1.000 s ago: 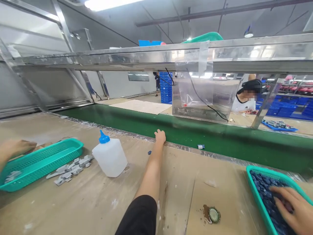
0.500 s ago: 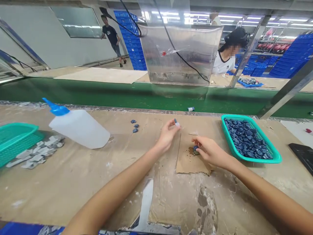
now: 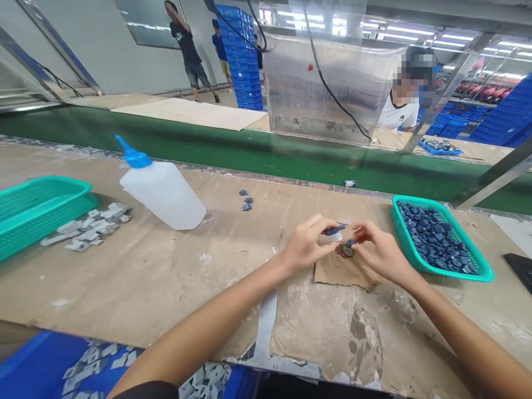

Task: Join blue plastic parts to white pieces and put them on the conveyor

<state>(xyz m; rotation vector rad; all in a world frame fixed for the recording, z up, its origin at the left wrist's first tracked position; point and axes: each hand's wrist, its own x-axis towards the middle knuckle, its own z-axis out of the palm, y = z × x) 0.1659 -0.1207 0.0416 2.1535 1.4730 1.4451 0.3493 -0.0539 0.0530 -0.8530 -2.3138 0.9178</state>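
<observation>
A: Clock centred on the bottle cap (image 3: 347, 252), 12 pointing away from you. Left hand?
B: Your left hand (image 3: 307, 243) is at 9, thumb and fingers pinching a blue-and-white part (image 3: 334, 233) just beside the cap.
A: Right?
B: Your right hand (image 3: 381, 252) is at 3, fingertips closed on a small dark blue piece (image 3: 351, 243) right at the cap. Can't tell if it touches the rim.
A: Under that?
B: Cardboard scrap (image 3: 338, 274), mostly toward your 6. Brown wet patch (image 3: 338, 252) beside the cap.
A: Stock?
B: Green basket (image 3: 399, 235) full of dark blue pieces, 3 o'clock, beyond your right hand. Three loose pieces (image 3: 246, 207) at 10.
A: Far left?
B: Squeeze bottle (image 3: 166, 197) with blue nozzle between 9 and 10. Grey parts (image 3: 100, 226) at 9, beside a second green basket (image 3: 78, 208).
A: Belt?
B: Green belt (image 3: 291, 158) across 12, one small part (image 3: 350, 183) on it.
</observation>
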